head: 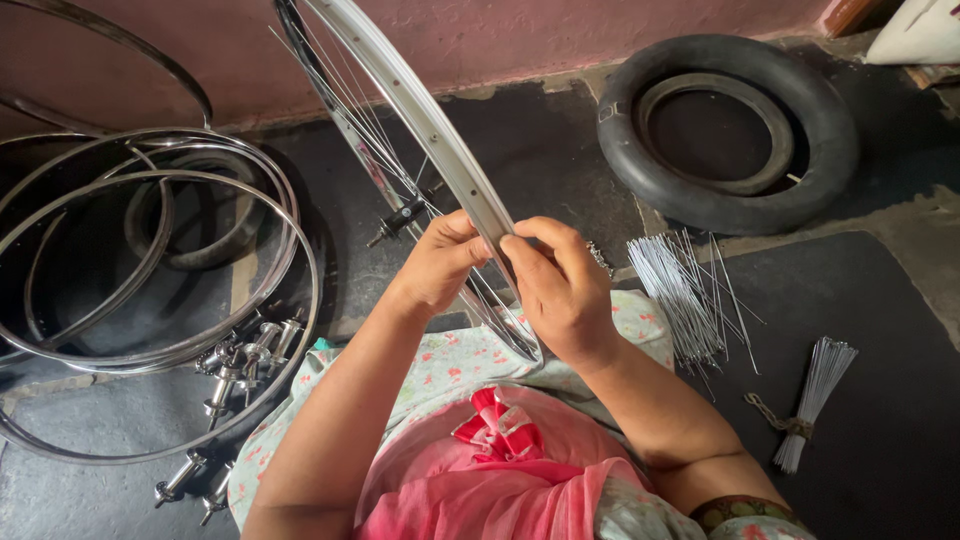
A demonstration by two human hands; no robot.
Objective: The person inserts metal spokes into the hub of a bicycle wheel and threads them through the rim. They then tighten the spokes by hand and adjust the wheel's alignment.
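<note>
I held the bicycle wheel rim [430, 125] upright over my lap, my left hand [440, 262] and right hand [562, 290] both pinched around its lower arc, fingertips meeting at the metal. Its hub [400, 217] sat just beyond my left knuckles. No packages or labels showed. On the dark floor [880, 420], loose spokes [680, 290] fanned beside my right wrist, with a tied spoke bundle [815, 395] nearer the right edge. A black tyre [725, 130] lay by the pink wall [520, 35]. Bare rims [150, 260] and spare hubs [245, 360] were piled at the left.
</note>
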